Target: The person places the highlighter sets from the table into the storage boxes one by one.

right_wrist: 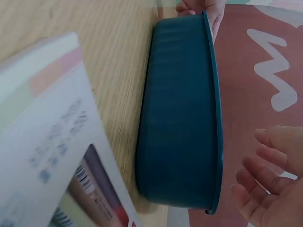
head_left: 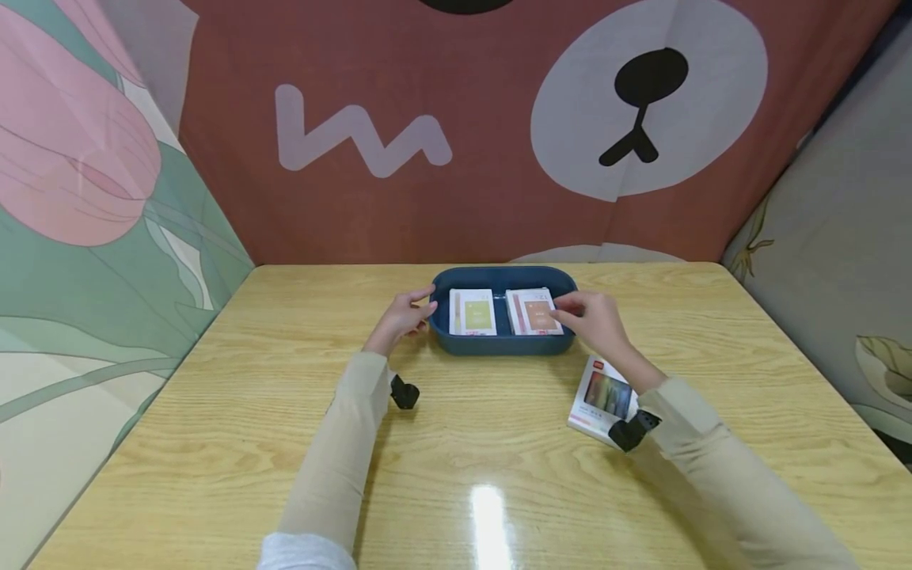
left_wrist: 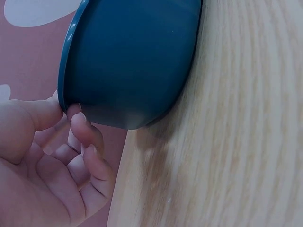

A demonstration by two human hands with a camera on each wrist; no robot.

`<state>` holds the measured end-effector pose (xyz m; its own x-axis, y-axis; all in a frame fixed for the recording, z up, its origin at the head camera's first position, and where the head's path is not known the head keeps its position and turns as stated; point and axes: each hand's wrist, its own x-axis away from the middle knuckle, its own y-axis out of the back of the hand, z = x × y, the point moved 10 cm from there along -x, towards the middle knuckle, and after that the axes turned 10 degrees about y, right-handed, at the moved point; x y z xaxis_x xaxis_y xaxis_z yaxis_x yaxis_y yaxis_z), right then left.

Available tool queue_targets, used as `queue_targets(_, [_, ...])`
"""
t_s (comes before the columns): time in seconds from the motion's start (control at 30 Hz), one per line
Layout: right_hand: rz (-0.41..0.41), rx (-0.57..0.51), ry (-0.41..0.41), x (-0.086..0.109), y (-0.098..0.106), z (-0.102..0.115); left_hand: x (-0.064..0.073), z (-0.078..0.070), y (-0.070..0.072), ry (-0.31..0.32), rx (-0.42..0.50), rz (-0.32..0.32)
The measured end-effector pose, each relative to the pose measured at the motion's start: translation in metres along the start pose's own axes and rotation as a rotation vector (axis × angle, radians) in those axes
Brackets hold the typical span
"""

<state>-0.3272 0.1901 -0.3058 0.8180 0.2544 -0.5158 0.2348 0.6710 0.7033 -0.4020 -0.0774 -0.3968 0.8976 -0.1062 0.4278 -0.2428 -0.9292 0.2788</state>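
A dark blue oblong tray (head_left: 470,345) stands toward the back of the table. Inside it, a white box with a green panel (head_left: 479,314) lies on the left and a white box with a reddish panel (head_left: 538,313) on the right. My left hand (head_left: 403,317) pinches the tray's left end, its thumb at the rim and fingertips beneath, as the left wrist view shows. Over the tray's right end is my right hand (head_left: 594,318), its fingers loosely bent. In the right wrist view those fingers (right_wrist: 272,177) hold nothing and stay apart from the tray's outer wall.
Under my right forearm a white box with a picture window (head_left: 606,396) lies on the wooden table (head_left: 285,380); coloured sticks show through the window in the right wrist view. A red-brown cloth with a bear print (head_left: 484,190) hangs behind the table. Patterned cloths flank both sides.
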Motion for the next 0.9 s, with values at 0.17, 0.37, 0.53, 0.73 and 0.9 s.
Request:
queue_targets(0.17, [-0.015, -0.008, -0.002, 0.009, 0.005, 0.001, 0.0, 0.0, 0.0, 0.003, 0.0, 0.001])
queue_targets(0.37, [-0.055, -0.06, -0.01, 0.021, 0.012, -0.002, 0.0, 0.001, 0.0, -0.001, 0.004, 0.004])
queue_targets(0.53, [-0.048, -0.106, -0.055, 0.033, 0.014, -0.012, -0.001, 0.002, 0.0, -0.001, 0.006, 0.005])
queue_targets(0.73, [-0.024, -0.123, -0.104, 0.047, 0.013, -0.025, -0.001, 0.001, 0.0, -0.002, -0.016, 0.002])
queue_targets(0.9, [0.011, -0.126, -0.125, 0.057, 0.011, -0.031, 0.0, 0.001, 0.0, -0.005, -0.019, -0.003])
